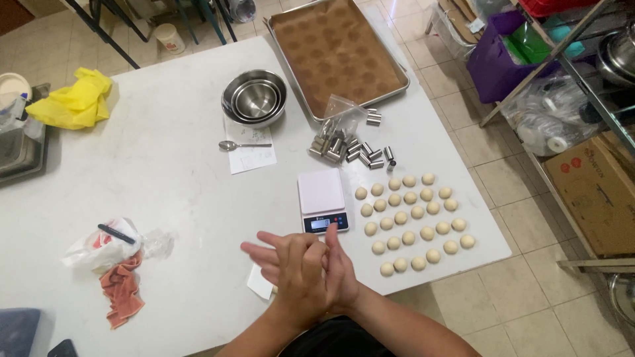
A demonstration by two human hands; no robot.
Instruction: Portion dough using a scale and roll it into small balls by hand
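My left hand [288, 268] and my right hand [338, 271] are pressed palm to palm at the near edge of the white table [165, 172], fingers stretched out. Whatever lies between the palms is hidden. Just beyond them stands a small white kitchen scale [321, 200] with a lit display. To its right, several pale dough balls [413, 221] lie in rows on the table. A white paper scrap [259, 283] shows under my left hand.
Behind the scale lie several small metal cylinders [350, 151] with a clear bag, a baking tray [337, 53] lined with brown paper, nested steel bowls [254, 98] and a spoon [241, 145]. A yellow cloth [71, 100], an orange rag [123, 294] and crumpled plastic [106, 246] sit left.
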